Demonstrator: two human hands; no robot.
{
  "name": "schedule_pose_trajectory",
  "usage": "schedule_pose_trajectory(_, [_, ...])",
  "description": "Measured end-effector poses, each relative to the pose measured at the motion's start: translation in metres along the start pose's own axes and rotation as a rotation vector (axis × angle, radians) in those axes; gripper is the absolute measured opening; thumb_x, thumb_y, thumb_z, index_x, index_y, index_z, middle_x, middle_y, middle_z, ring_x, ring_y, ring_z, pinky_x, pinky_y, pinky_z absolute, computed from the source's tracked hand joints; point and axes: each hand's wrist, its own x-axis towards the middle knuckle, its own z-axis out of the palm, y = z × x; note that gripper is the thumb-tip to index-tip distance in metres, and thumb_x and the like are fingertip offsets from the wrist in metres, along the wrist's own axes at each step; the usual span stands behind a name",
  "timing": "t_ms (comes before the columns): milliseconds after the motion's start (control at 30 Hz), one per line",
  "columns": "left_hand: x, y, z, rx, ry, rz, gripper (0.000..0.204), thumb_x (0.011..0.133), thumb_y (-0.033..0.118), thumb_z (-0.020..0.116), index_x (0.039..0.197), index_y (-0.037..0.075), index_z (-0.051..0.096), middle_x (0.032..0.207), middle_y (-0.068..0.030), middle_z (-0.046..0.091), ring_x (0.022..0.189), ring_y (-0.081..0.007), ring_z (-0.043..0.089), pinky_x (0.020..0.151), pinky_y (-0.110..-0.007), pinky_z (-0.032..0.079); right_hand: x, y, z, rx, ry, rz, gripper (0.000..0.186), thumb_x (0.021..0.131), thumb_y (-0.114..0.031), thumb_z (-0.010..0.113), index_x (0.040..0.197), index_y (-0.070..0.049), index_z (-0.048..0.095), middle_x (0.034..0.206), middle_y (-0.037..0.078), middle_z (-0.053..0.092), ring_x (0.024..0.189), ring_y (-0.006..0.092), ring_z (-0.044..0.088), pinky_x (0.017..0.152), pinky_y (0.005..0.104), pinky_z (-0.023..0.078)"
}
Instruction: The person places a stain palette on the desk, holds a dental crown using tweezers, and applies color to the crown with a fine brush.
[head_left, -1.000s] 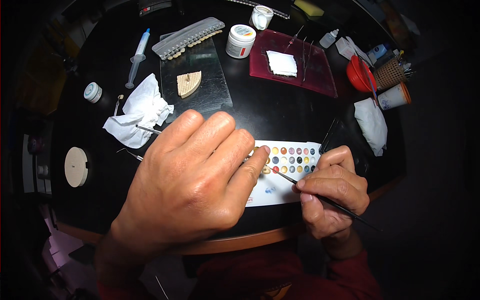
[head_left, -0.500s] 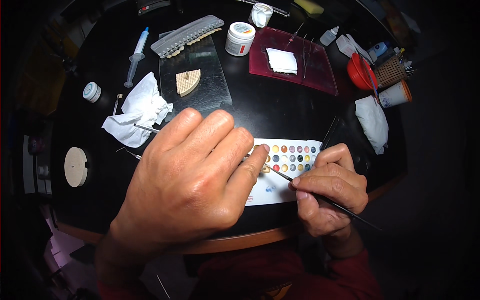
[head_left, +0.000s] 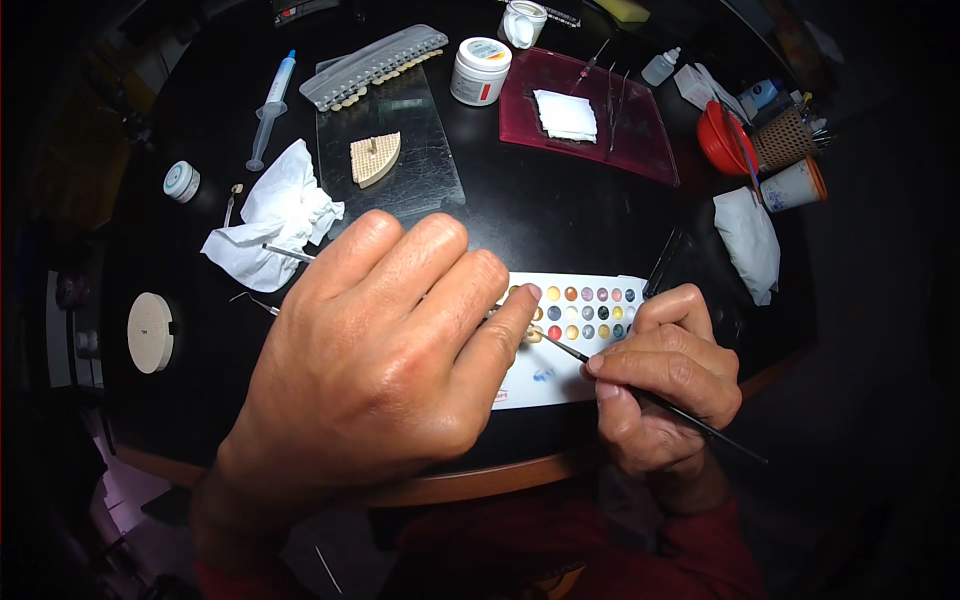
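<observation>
My left hand is closed on a thin metal instrument, whose far end projects to the left behind my fingers. Near my left index fingertip sits a tiny tan piece, partly hidden, apparently on the instrument. My right hand pinches a slim black paintbrush with its fine tip at that tan piece; whether they touch is hard to tell. Beneath both hands lies a white palette with rows of coloured paint wells and a blue smudge.
Around them are crumpled tissue, a glass slab, beige honeycomb block, syringe, jar, maroon tray, red bowl, round beige disc and white pouch.
Both hands keep their grips and pose, with only a slight shift of the brush. The tabletop objects appear a little higher in the view.
</observation>
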Motion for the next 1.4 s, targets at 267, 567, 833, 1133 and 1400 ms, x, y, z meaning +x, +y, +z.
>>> schedule_pose_trajectory(267, [-0.0003, 0.0005, 0.0016, -0.002, 0.017, -0.007, 0.034, 0.072, 0.013, 0.077, 0.105, 0.007, 0.083, 0.087, -0.0046, 0.062, 0.083, -0.0205, 0.061, 0.068, -0.037, 0.043, -0.0008, 0.0011, 0.0027, -0.01, 0.023, 0.002, 0.024, 0.063, 0.002, 0.073, 0.085, -0.007, 0.078, 0.068, 0.003, 0.07, 0.064, 0.0179, 0.057, 0.063, 0.031, 0.045])
schedule_pose_trajectory(567, [0.0004, 0.002, 0.0004, -0.008, 0.002, -0.02, 0.034, 0.072, 0.014, 0.076, 0.104, 0.006, 0.083, 0.087, -0.0049, 0.062, 0.083, -0.021, 0.062, 0.068, -0.037, 0.044, -0.0011, -0.0004, 0.0013, -0.011, 0.024, 0.014, 0.023, 0.063, 0.002, 0.073, 0.084, -0.007, 0.078, 0.067, 0.003, 0.069, 0.064, 0.0179, 0.057, 0.062, 0.0308, 0.045])
schedule_pose_trajectory(833, [0.0012, 0.0029, -0.0019, -0.006, -0.017, -0.038, 0.034, 0.073, 0.014, 0.075, 0.105, 0.007, 0.083, 0.087, -0.0051, 0.063, 0.083, -0.0213, 0.062, 0.069, -0.037, 0.044, -0.0003, -0.0011, 0.0002, 0.0, 0.016, 0.019, 0.023, 0.064, 0.002, 0.073, 0.085, -0.007, 0.078, 0.067, 0.003, 0.07, 0.063, 0.0177, 0.058, 0.063, 0.031, 0.045])
schedule_pose_trajectory(1133, [0.001, 0.003, -0.0018, -0.002, -0.018, -0.038, 0.034, 0.073, 0.014, 0.077, 0.106, 0.007, 0.084, 0.087, -0.0051, 0.063, 0.083, -0.0207, 0.062, 0.069, -0.037, 0.045, -0.0005, -0.0015, -0.0001, 0.003, -0.001, 0.029, 0.024, 0.064, 0.003, 0.075, 0.087, -0.006, 0.079, 0.069, 0.003, 0.071, 0.065, 0.0184, 0.059, 0.062, 0.0311, 0.046])
schedule_pose_trajectory(1400, [0.0017, 0.0033, -0.0022, -0.002, -0.014, -0.037, 0.033, 0.074, 0.013, 0.077, 0.106, 0.007, 0.083, 0.087, -0.0052, 0.063, 0.083, -0.0207, 0.063, 0.069, -0.037, 0.045, -0.0003, -0.0013, 0.0027, -0.009, 0.018, 0.028, 0.023, 0.063, 0.003, 0.074, 0.084, -0.006, 0.078, 0.069, 0.003, 0.07, 0.066, 0.0187, 0.059, 0.062, 0.0313, 0.047])
